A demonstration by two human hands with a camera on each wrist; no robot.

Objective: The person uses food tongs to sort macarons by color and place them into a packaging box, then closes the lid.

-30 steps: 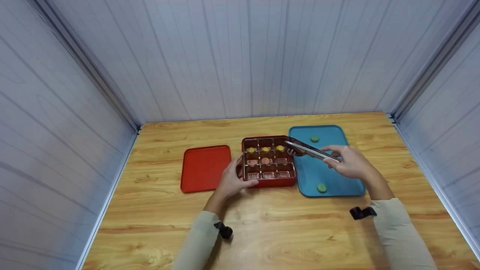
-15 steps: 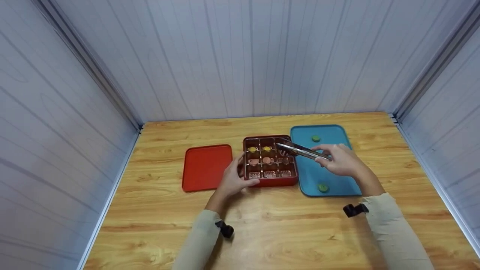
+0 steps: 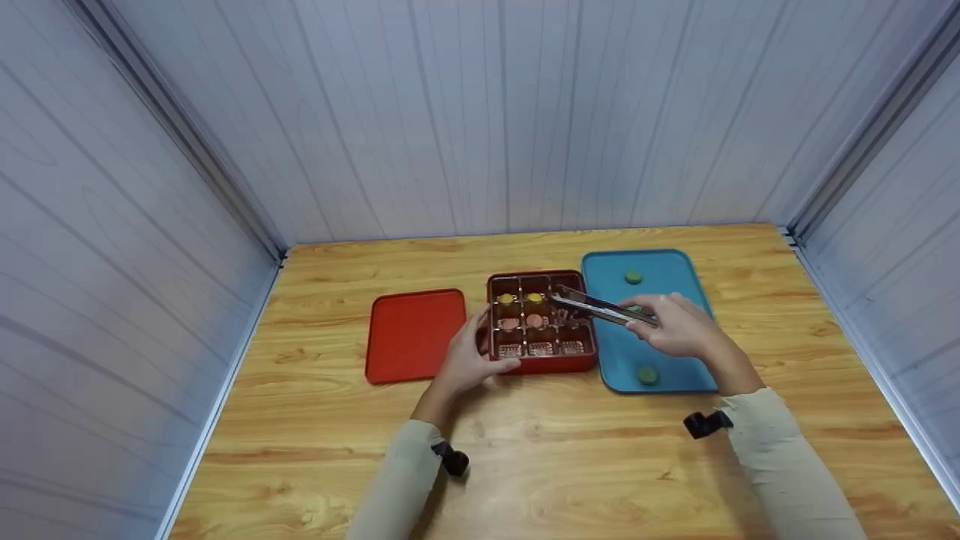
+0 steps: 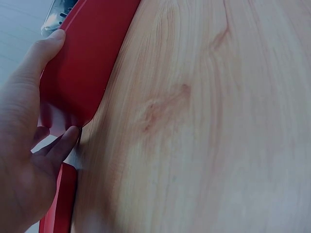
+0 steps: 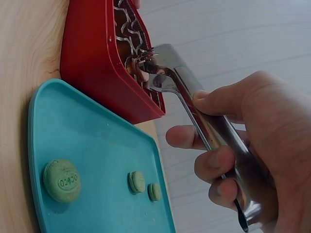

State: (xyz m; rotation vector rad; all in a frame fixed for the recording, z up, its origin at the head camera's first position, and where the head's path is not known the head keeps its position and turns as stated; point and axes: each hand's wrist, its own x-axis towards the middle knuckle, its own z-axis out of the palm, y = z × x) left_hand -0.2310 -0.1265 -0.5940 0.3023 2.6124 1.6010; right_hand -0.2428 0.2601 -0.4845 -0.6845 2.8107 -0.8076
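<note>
My left hand (image 3: 466, 360) grips the near left corner of a dark red box (image 3: 556, 365), thumb on its front wall and fingers round the side. Inside, a clear divided insert holds yellow macarons (image 3: 534, 298) in the back row and pink macarons (image 3: 509, 324) in the middle row. My right hand (image 3: 679, 328) holds metal tongs (image 5: 194, 104), whose tips reach down into the box's right column. Between those tips, in the right wrist view, shows a pinkish-brown macaron (image 5: 140, 73), partly hidden. The tongs cover the back right compartment from the head view.
Right of the box lies a blue tray (image 3: 679, 367) bearing green macarons (image 5: 62, 180), spaced apart. A flat red lid-like tray (image 3: 415, 337) lies to the left, close to my left hand. Pale panel walls (image 3: 450, 150) enclose the wooden table (image 3: 570, 465) at the back and sides.
My right hand has moved left, carrying the tongs from the box's right edge over and down into its right column. My left hand stays at the corner.
</note>
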